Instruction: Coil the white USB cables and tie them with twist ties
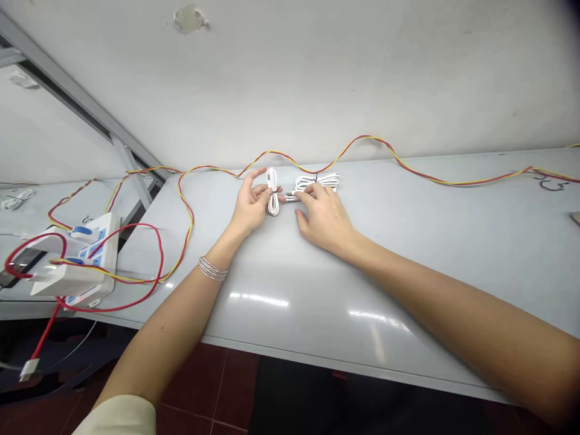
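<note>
Near the wall side of the grey table [290,272], my left hand [252,202] pinches a small bundled white cable [272,205], which stands roughly upright between thumb and fingers with a dark tie round its middle. Just to the right lie more coiled white cables [327,180], also bound with a dark tie. My right hand [324,214] rests over their near side, fingers bent onto them and thumb apart on the left. A cable plug [290,194] shows by its fingertips. Its palm side is hidden, so a firm grip there cannot be made out.
Red and yellow twisted wires [371,138] run along the wall. At left sits a white power strip [106,241] with plugs and a looping red cable [161,241]. Another white cable bundle [18,199] lies far left, beyond a metal frame [131,169].
</note>
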Demonstrator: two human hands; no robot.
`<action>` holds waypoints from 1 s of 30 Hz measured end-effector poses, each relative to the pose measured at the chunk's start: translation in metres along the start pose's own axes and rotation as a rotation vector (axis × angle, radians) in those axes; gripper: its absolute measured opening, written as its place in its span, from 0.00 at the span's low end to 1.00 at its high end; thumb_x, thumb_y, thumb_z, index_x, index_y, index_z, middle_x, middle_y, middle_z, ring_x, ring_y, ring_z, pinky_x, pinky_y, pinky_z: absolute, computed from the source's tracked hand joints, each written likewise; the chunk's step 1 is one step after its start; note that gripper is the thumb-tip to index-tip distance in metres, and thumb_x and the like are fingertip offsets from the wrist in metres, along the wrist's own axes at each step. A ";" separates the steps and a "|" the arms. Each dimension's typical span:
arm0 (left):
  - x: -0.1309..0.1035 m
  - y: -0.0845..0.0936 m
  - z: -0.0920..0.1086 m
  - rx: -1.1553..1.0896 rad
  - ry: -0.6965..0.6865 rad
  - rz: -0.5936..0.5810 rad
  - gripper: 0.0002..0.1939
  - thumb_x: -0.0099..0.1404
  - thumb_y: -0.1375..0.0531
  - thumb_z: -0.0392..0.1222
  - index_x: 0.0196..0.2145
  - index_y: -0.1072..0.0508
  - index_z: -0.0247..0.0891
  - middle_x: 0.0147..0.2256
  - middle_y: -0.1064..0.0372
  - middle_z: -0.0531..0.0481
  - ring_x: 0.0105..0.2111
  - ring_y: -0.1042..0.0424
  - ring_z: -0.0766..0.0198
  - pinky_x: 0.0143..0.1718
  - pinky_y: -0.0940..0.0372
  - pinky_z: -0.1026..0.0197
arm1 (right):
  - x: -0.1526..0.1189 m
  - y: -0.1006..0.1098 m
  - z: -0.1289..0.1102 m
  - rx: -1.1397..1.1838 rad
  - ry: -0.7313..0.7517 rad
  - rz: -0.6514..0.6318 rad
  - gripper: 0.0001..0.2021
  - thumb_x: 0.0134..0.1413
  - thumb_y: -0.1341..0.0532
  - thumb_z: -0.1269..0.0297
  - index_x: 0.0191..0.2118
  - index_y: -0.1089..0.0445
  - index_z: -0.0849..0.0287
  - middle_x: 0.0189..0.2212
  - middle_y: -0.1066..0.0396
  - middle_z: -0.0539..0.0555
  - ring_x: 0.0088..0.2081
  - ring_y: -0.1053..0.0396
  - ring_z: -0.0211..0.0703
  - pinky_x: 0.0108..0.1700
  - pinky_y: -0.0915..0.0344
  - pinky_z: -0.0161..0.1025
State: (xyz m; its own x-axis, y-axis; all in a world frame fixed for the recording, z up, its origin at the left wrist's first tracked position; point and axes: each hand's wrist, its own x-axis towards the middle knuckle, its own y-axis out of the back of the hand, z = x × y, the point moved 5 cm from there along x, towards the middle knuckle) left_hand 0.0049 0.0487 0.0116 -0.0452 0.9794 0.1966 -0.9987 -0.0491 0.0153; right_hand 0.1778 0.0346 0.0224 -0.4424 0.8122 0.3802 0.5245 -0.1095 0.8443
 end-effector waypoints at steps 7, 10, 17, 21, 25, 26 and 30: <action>-0.007 -0.010 0.011 -0.136 0.033 -0.061 0.41 0.50 0.25 0.50 0.57 0.38 0.43 0.40 0.23 0.46 0.35 0.19 0.55 0.37 0.25 0.55 | 0.000 0.007 -0.002 0.256 0.109 0.165 0.16 0.61 0.40 0.65 0.53 0.31 0.59 0.46 0.28 0.61 0.48 0.31 0.55 0.53 0.34 0.51; -0.009 -0.014 0.012 -0.127 0.021 -0.092 0.40 0.49 0.24 0.48 0.56 0.36 0.42 0.41 0.23 0.45 0.39 0.19 0.55 0.41 0.24 0.54 | 0.000 0.010 -0.004 0.363 0.137 0.185 0.14 0.60 0.38 0.63 0.51 0.32 0.59 0.41 0.27 0.57 0.45 0.30 0.50 0.51 0.33 0.47; -0.011 -0.017 0.011 -0.165 0.066 -0.128 0.34 0.49 0.25 0.41 0.51 0.31 0.42 0.39 0.23 0.48 0.37 0.20 0.59 0.42 0.24 0.55 | 0.002 0.009 0.000 0.428 0.103 0.175 0.12 0.58 0.36 0.62 0.46 0.31 0.58 0.41 0.26 0.57 0.44 0.28 0.49 0.49 0.33 0.46; -0.010 -0.015 0.010 -0.164 0.054 -0.106 0.35 0.49 0.25 0.41 0.52 0.31 0.42 0.39 0.23 0.48 0.40 0.21 0.58 0.44 0.25 0.55 | 0.003 0.008 0.002 0.445 0.074 0.166 0.12 0.58 0.35 0.62 0.46 0.30 0.58 0.42 0.25 0.58 0.44 0.28 0.49 0.49 0.33 0.46; -0.010 -0.014 0.010 -0.104 0.009 -0.115 0.38 0.50 0.25 0.43 0.55 0.34 0.41 0.39 0.24 0.48 0.42 0.22 0.57 0.45 0.26 0.54 | 0.003 0.006 0.002 0.429 0.067 0.148 0.10 0.59 0.36 0.61 0.43 0.28 0.59 0.41 0.25 0.59 0.44 0.28 0.49 0.49 0.33 0.46; -0.010 -0.014 0.011 -0.091 -0.001 -0.117 0.38 0.50 0.25 0.44 0.56 0.34 0.41 0.39 0.24 0.48 0.42 0.22 0.57 0.45 0.26 0.54 | 0.003 0.005 0.002 0.429 0.070 0.141 0.10 0.59 0.36 0.60 0.44 0.28 0.59 0.41 0.25 0.59 0.44 0.27 0.49 0.49 0.33 0.46; -0.008 -0.013 0.013 -0.090 -0.053 -0.105 0.39 0.49 0.25 0.43 0.56 0.35 0.43 0.36 0.25 0.51 0.38 0.22 0.61 0.42 0.27 0.57 | 0.004 0.001 0.003 0.475 0.064 0.098 0.15 0.56 0.35 0.60 0.47 0.29 0.60 0.42 0.23 0.58 0.42 0.26 0.50 0.46 0.31 0.46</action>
State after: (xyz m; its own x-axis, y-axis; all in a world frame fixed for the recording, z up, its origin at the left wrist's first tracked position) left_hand 0.0181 0.0385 0.0228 0.0588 0.9663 0.2504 -0.9961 0.0734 -0.0494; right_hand 0.1786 0.0400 0.0233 -0.4104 0.7725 0.4845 0.8332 0.1017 0.5436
